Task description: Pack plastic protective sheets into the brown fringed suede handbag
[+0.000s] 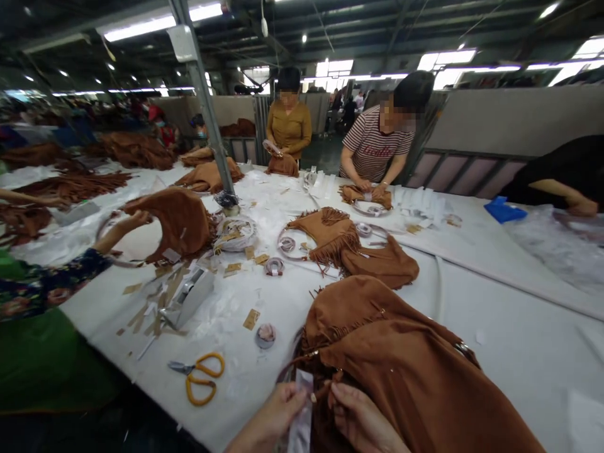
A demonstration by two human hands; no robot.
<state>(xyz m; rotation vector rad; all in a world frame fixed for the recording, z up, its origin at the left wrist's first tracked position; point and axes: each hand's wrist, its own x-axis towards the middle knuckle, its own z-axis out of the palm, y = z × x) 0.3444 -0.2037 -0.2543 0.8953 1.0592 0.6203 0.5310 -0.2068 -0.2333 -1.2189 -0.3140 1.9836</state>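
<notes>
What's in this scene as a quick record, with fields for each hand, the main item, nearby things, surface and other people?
Left hand: holding a pale shiny strip
Right hand: pinching a small brown piece, partly hidden by the fingers
Main item: large brown bag, lying beside the hands
Nearby: scissors with orange handles
Surface: white table
Other people: person in a striped shirt, hands on another brown bag; person in a mustard top, across the table
</notes>
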